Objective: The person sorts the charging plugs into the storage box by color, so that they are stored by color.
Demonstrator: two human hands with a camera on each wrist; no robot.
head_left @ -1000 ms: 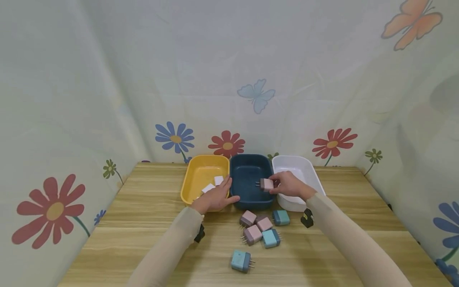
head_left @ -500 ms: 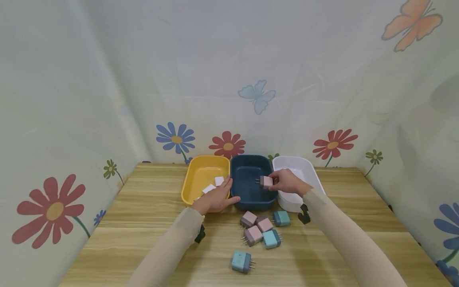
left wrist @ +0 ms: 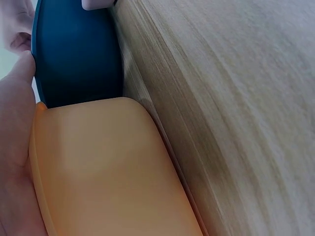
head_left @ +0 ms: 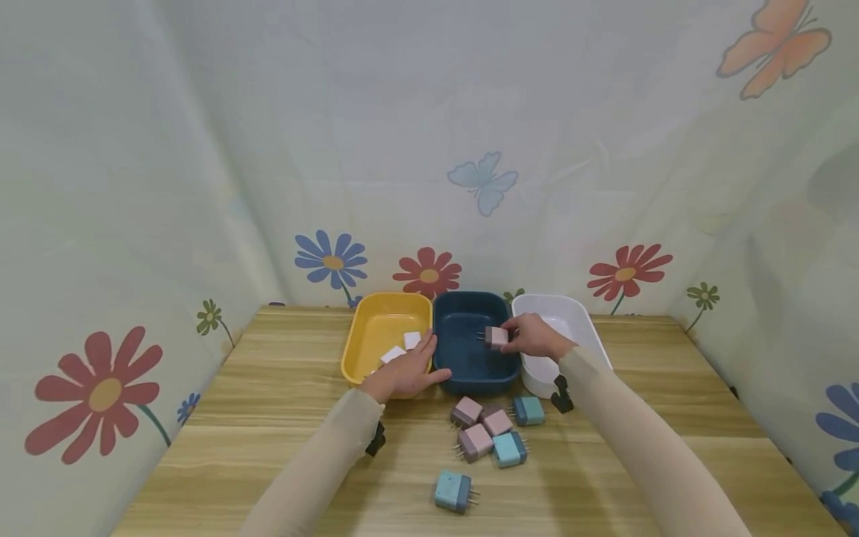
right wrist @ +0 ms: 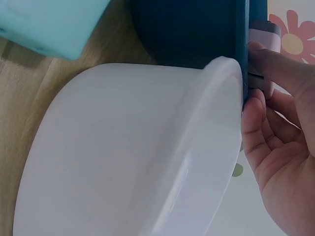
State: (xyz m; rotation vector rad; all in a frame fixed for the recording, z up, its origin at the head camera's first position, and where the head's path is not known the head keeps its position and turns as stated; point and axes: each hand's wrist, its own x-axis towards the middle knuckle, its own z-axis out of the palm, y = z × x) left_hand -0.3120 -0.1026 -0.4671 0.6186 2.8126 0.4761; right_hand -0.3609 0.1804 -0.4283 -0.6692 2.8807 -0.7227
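Flowered cloth [head_left: 376, 127]: hangs behind the wood-grain worktop [head_left: 282, 358].
Right hand [head_left: 535, 336]: grip pinched, thumb and fingers, on a pink charger [head_left: 496, 338]; I have it over the navy bin [head_left: 470, 386], prongs leftward.
Handling: I'd lower it level, prongs clear of the wall, and release only once it's supported.
Left hand [head_left: 404, 373]: fingers extended, clamped on nothing, lying across the yellow bin [head_left: 376, 321]'s rim; I'd press lightly, no tipping.
Further out: white bin [head_left: 539, 382] rightward; loose chargers [head_left: 475, 442], pink and teal, on the near side.

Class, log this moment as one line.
right hand: holds pink plug over blue bin | left hand: rests on yellow bin | table: three pink plugs, three teal plugs
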